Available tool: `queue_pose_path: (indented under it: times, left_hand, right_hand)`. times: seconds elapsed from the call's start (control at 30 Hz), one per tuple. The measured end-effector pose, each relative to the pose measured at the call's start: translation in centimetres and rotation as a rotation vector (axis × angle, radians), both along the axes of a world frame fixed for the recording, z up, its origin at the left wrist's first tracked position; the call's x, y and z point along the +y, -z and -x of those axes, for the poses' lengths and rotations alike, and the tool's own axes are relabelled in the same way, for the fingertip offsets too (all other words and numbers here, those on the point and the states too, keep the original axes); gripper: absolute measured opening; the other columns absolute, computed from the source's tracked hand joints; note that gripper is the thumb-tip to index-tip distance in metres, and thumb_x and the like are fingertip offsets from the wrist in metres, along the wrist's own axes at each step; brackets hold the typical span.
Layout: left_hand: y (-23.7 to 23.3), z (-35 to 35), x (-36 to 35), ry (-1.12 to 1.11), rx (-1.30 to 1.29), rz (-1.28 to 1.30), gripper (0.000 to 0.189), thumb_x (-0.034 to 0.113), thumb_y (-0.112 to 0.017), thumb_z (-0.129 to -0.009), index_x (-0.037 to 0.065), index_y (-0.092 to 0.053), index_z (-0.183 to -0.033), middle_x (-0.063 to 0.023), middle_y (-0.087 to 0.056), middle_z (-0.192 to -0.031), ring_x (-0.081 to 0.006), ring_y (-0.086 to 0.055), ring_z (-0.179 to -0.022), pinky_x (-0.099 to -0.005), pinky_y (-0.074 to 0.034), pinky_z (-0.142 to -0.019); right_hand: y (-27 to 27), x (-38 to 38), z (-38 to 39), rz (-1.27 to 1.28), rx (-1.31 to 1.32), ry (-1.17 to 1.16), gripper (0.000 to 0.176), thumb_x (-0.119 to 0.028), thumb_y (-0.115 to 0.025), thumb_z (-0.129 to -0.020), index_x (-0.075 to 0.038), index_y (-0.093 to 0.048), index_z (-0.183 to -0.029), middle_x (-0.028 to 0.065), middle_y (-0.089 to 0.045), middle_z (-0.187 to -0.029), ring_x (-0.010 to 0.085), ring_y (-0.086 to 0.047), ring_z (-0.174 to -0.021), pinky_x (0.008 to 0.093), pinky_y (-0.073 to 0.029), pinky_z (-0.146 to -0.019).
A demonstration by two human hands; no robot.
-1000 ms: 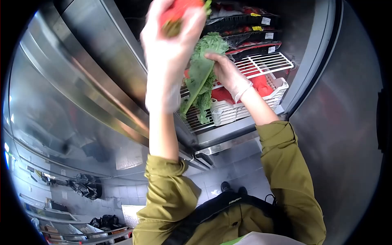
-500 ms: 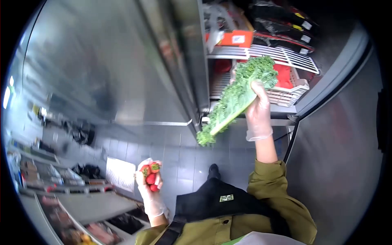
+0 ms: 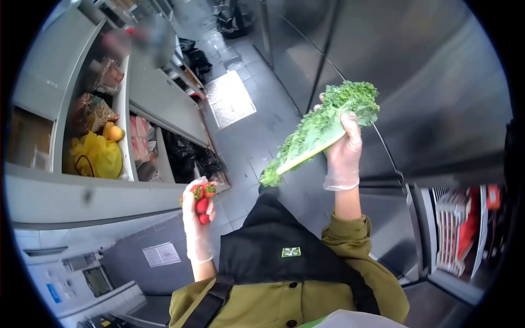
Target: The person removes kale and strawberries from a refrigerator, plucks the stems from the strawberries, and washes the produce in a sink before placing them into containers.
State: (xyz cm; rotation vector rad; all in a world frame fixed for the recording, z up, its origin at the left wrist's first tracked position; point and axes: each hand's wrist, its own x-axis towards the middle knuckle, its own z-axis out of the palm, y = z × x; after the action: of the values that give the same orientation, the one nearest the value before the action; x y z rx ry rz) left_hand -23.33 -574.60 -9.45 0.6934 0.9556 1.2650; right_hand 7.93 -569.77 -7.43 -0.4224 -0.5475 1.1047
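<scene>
My left hand (image 3: 196, 235), in a clear glove, is closed around several strawberries (image 3: 203, 205) with green tops. They show between the thumb and fingers, low and left of the middle. My right hand (image 3: 346, 156), gloved too, grips a large curly kale leaf (image 3: 322, 128) with the thumb across its face. The leaf slants, its frilly top at the upper right and its pale stem running down to the left. My right fingers are mostly behind the leaf. The two hands are well apart, in front of a black apron (image 3: 273, 240).
Steel fridge doors (image 3: 421, 93) stand at the upper right. A fridge compartment at the right shows a white crate (image 3: 449, 235). On the left, a counter (image 3: 109, 197) has open shelves with a yellow bag (image 3: 101, 156). Black bags (image 3: 229, 22) lie farther off on the tiled floor (image 3: 246, 136).
My view has swung left, away from the open fridge, which now sits at the right edge. The counter has come into fuller view. Both hands keep hold of the kale and strawberries.
</scene>
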Motion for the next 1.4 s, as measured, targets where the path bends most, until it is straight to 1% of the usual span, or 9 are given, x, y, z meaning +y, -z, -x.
queue_pose_path:
  times: [0.2, 0.37, 0.5, 0.7, 0.9, 1.07, 1.17, 1.23, 1.4]
  left_hand:
    - [-1.3, -0.4, 15.0, 0.124, -0.359, 0.068, 0.045, 0.044, -0.038, -0.093, 0.004, -0.051, -0.109, -0.0243, -0.057, -0.101, -0.0082, -0.038, -0.045, -0.0189, -0.030, -0.036]
    - [-2.9, -0.1, 34.1, 0.218, -0.550, 0.142, 0.045, 0.043, -0.039, -0.093, 0.002, -0.048, -0.111, -0.0207, -0.047, -0.104, -0.0067, -0.035, -0.045, -0.0163, -0.033, -0.034]
    - [-2.1, -2.8, 48.2, 0.228, -0.484, 0.152, 0.043, 0.039, -0.037, -0.094, 0.000, -0.047, -0.109, -0.0238, -0.050, -0.103, -0.0072, -0.035, -0.044, -0.0149, -0.031, -0.033]
    - [-1.3, -3.9, 71.9, 0.283, -0.569, 0.260, 0.038, 0.039, -0.043, -0.092, 0.004, -0.047, -0.107, -0.0214, -0.051, -0.102, -0.0072, -0.035, -0.044, -0.0147, -0.028, -0.033]
    - [-5.9, -2.4, 92.7, 0.234, -0.621, 0.240, 0.039, 0.040, -0.041, -0.092, 0.005, -0.045, -0.108, -0.0183, -0.049, -0.102, -0.0070, -0.036, -0.045, -0.0165, -0.030, -0.035]
    - [-5.4, -0.6, 114.5, 0.215, -0.841, 0.102, 0.037, 0.041, -0.041, -0.092, 0.007, -0.047, -0.106, -0.0180, -0.052, -0.102, -0.0070, -0.034, -0.045, -0.0162, -0.028, -0.036]
    - [-6.2, -1.0, 130.0, 0.187, -0.782, 0.167, 0.038, 0.041, -0.043, -0.090, 0.006, -0.047, -0.107, -0.0171, -0.049, -0.103, -0.0071, -0.031, -0.045, -0.0170, -0.027, -0.035]
    - [-6.8, -1.4, 140.5, 0.279, -0.746, 0.078, 0.039, 0.041, -0.043, -0.091, 0.006, -0.048, -0.107, -0.0174, -0.050, -0.103, -0.0069, -0.032, -0.046, -0.0166, -0.027, -0.035]
    - [-10.7, -5.4, 161.8, 0.440, -0.793, 0.077, 0.044, 0.041, -0.042, -0.091, 0.003, -0.051, -0.112, -0.0213, -0.053, -0.106, -0.0074, -0.036, -0.049, -0.0161, -0.029, -0.036]
  right_hand:
    - [0.8, 15.4, -0.2, 0.049, 0.062, 0.018, 0.049, -0.017, -0.051, -0.084, -0.002, -0.038, -0.129, 0.0199, -0.051, -0.120, 0.0302, -0.052, -0.105, 0.0438, -0.042, -0.092]
    - [0.6, 30.6, 0.3, 0.193, 0.087, 0.079, 0.043, -0.017, -0.051, -0.085, 0.000, -0.043, -0.124, 0.0184, -0.051, -0.121, 0.0285, -0.052, -0.106, 0.0430, -0.043, -0.093]
    - [2.5, 40.9, -2.4, 0.204, 0.029, 0.130, 0.042, -0.019, -0.052, -0.085, 0.000, -0.046, -0.121, 0.0161, -0.055, -0.116, 0.0262, -0.054, -0.103, 0.0408, -0.043, -0.091]
    - [2.4, 63.7, -4.7, 0.182, 0.065, 0.151, 0.041, -0.018, -0.051, -0.085, 0.002, -0.045, -0.120, 0.0156, -0.054, -0.116, 0.0255, -0.054, -0.102, 0.0384, -0.042, -0.091]
    - [-3.8, 89.9, -1.3, 0.219, -0.041, 0.056, 0.047, -0.021, -0.052, -0.084, 0.001, -0.042, -0.124, 0.0166, -0.054, -0.117, 0.0263, -0.053, -0.102, 0.0390, -0.040, -0.092]
    - [-3.0, 111.1, 0.9, 0.173, -0.076, -0.068, 0.046, -0.022, -0.050, -0.086, -0.001, -0.041, -0.125, 0.0155, -0.052, -0.119, 0.0255, -0.052, -0.103, 0.0399, -0.042, -0.090]
    - [-2.1, 122.1, 1.2, 0.136, -0.005, 0.027, 0.045, -0.023, -0.052, -0.086, -0.002, -0.042, -0.124, 0.0150, -0.053, -0.118, 0.0251, -0.053, -0.102, 0.0399, -0.042, -0.090]
    - [-3.4, 128.9, 2.4, 0.199, -0.005, 0.136, 0.040, -0.019, -0.052, -0.086, 0.002, -0.046, -0.120, 0.0139, -0.055, -0.115, 0.0224, -0.054, -0.102, 0.0356, -0.040, -0.092]
    - [-4.3, 142.1, -0.9, 0.249, -0.036, 0.254, 0.043, -0.018, -0.054, -0.084, -0.001, -0.044, -0.122, 0.0148, -0.054, -0.118, 0.0243, -0.054, -0.102, 0.0368, -0.040, -0.093]
